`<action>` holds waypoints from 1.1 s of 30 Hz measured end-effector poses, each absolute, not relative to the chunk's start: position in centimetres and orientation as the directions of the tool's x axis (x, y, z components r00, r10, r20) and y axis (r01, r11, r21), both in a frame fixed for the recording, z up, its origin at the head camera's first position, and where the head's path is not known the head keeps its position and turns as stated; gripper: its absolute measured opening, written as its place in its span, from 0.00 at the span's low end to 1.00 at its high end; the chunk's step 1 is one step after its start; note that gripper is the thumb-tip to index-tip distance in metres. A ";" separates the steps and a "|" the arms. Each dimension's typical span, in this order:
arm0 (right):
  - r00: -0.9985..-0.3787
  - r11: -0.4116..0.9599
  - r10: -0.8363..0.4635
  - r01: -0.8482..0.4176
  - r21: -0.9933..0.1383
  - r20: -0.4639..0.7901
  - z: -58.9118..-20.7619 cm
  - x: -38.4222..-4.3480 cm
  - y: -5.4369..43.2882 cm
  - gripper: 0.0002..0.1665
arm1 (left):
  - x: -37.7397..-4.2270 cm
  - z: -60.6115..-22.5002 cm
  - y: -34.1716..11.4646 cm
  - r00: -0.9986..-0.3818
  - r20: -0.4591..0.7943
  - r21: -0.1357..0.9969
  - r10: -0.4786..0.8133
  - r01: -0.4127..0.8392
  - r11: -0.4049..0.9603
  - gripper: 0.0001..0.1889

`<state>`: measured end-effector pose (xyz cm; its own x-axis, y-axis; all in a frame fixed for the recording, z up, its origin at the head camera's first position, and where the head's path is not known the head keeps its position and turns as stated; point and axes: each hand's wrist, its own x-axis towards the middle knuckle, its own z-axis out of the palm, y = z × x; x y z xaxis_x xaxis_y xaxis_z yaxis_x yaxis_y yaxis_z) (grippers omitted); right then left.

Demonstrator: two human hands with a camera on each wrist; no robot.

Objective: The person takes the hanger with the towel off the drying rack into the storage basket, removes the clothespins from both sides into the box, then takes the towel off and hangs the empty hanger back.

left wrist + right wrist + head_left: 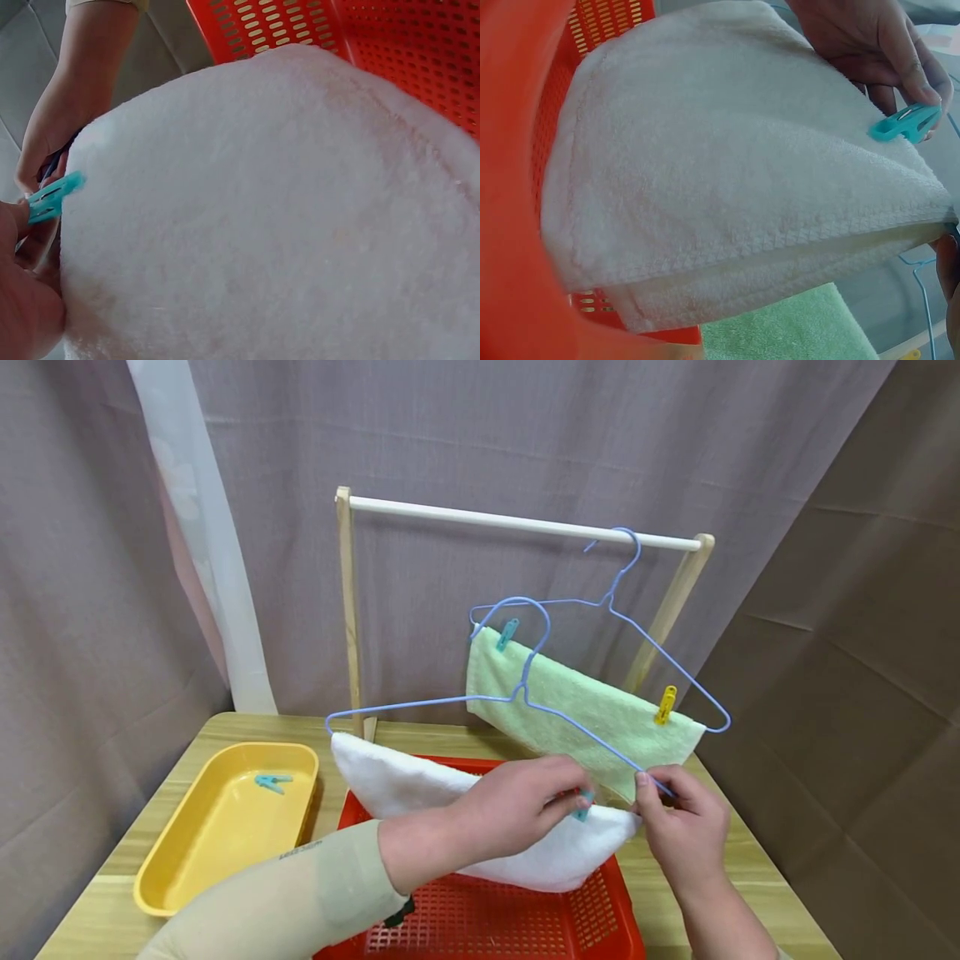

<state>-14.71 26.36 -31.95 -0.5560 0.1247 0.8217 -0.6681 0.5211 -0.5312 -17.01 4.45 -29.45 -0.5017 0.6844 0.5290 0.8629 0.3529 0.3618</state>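
Note:
A white towel (420, 781) hangs folded over the bottom bar of a blue wire hanger (427, 702). My left hand (517, 806) pinches a teal clothespin (582, 807) at the towel's top edge, near its right end; in the right wrist view the clothespin (907, 124) overlaps that edge. With thumb and fingers, my right hand (686, 822) grips the hanger's lower right corner beside the towel. Behind, a light green towel (577, 702) hangs on a second blue hanger (660, 647), with a teal clothespin (507, 634) and a yellow clothespin (666, 705) on it.
The second hanger hooks over the white rod (487, 518) of a wooden rack (348, 610). Below the white towel stands a red perforated basket (480, 918). On the wooden table (247, 725) at left, a yellow tray (217, 835) holds a teal clothespin (273, 782).

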 end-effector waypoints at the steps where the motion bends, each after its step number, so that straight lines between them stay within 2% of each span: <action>1: -0.552 0.513 0.126 -0.675 -0.531 0.824 -32.0 -14.8 26.4 0.08 | -17.0 -29.5 4.4 -0.505 0.534 0.374 0.678 0.860 0.346 0.04; 5: -0.542 0.492 0.133 -0.691 -0.530 0.830 -32.2 -14.9 26.4 0.08 | -17.0 -29.6 4.3 -0.513 0.557 0.413 0.653 0.854 0.317 0.04; 12: -0.565 0.551 0.120 -0.646 -0.528 0.817 -31.9 -14.7 26.2 0.09 | -17.1 -29.3 4.1 -0.509 0.588 0.463 0.629 0.849 0.254 0.04; 16: -0.537 0.534 0.123 -0.673 -0.512 0.835 -32.0 -15.0 26.1 0.08 | -17.0 -29.1 3.8 -0.523 0.587 0.488 0.618 0.838 0.246 0.04; 26: -0.531 0.569 0.130 -0.651 -0.502 0.837 -32.0 -15.1 26.3 0.08 | -17.1 -29.2 3.1 -0.527 0.594 0.489 0.608 0.836 0.248 0.06; 33: -0.532 0.570 0.125 -0.652 -0.499 0.838 -31.8 -15.1 26.3 0.09 | -16.7 -29.2 2.3 -0.581 0.557 0.519 0.593 0.802 0.297 0.13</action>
<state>-15.06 26.32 -31.85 -0.5316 0.1247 0.8378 -0.6524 0.5705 -0.4989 -16.67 2.29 -29.19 -0.5807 0.5935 0.5573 0.8017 0.2973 0.5186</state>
